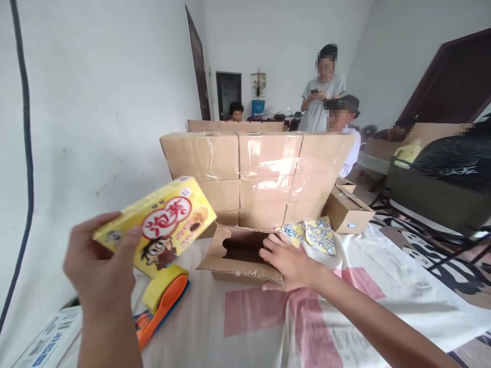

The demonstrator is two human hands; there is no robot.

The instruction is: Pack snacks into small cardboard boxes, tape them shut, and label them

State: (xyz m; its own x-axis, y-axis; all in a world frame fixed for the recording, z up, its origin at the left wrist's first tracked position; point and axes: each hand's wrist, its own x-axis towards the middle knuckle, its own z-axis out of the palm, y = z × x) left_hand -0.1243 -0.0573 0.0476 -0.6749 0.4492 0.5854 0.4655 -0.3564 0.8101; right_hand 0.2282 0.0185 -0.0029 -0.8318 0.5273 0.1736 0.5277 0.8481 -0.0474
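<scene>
Pale cloth (pixel 192 332) spreads beneath the left hand (pixel 102 255), whose thumb and fingers clamp a yellow box (pixel 172 220) — a tape dispenser (pixel 165 300) lies below that. Partly curled, the right hand (pixel 287 260) grips one end of an open carton (pixel 236 265); stacked boxes (pixel 264 158) stand beyond.

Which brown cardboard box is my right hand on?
The open-topped brown cardboard box in front of the taped brown carton stack; your right hand holds its right end, touching none of the others.
</scene>
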